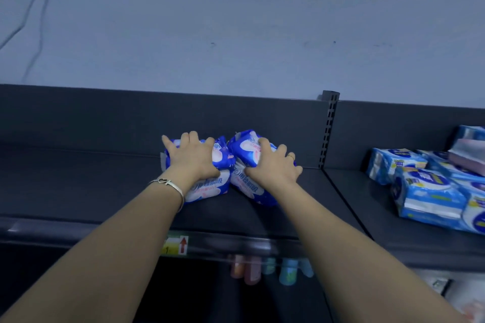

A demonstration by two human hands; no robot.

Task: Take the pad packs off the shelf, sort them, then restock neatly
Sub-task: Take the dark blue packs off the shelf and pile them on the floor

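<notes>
Two small stacks of blue-and-white pad packs stand side by side on the dark grey top shelf point(78, 186). My left hand point(193, 157) lies spread over the upper pack of the left stack point(210, 187), its fingers curving down over the far edge. On the right stack point(245, 148) my right hand point(275, 166) rests the same way, fingers bent over the top pack. A lower pack point(252, 189) sticks out toward me under the right hand. Both arms reach up from the bottom of the view.
A slotted upright post point(328, 128) divides the shelf just right of the packs. Blue tissue packs point(430, 191) fill the right bay. A price tag point(175, 245) sits on the shelf's front rail. Bottles point(270, 269) hang blurred on the level below.
</notes>
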